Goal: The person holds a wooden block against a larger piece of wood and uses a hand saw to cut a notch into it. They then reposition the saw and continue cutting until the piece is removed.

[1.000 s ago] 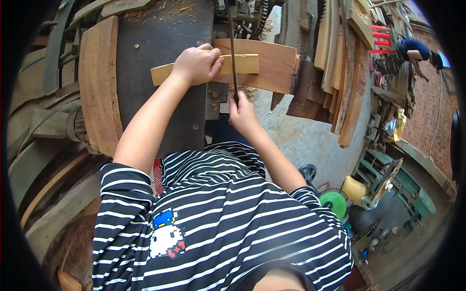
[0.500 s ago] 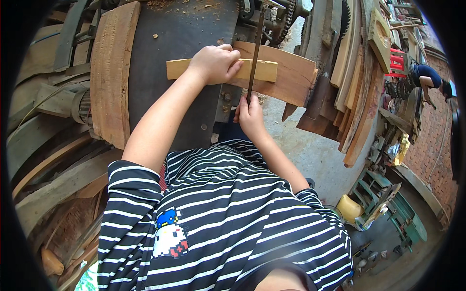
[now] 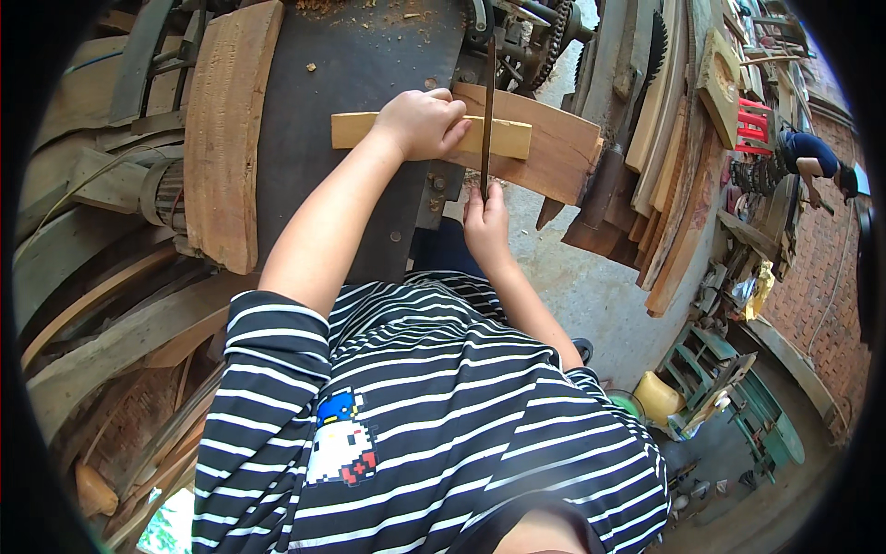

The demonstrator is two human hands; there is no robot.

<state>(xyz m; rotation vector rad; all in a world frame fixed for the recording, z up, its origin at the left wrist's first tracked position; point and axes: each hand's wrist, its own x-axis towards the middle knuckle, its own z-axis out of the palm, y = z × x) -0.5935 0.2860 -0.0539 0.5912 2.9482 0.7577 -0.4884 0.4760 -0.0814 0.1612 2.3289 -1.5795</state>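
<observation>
floor [image 3: 595,291]: grey, stained | brickwork [image 3: 817,277]: reddish (far right side) | seat [image 3: 755,126]: bright red

The yellow strip [image 3: 510,140] is smooth wood, the dark tool [image 3: 488,103] metal.

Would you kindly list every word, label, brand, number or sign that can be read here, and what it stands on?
No text can be read.
Striped shirt: a pixel-style picture, no legible lettering.
Yellow strip in the left hand, dark bar in the right hand: none legible.
Far-right clutter: too small to tell.
</observation>
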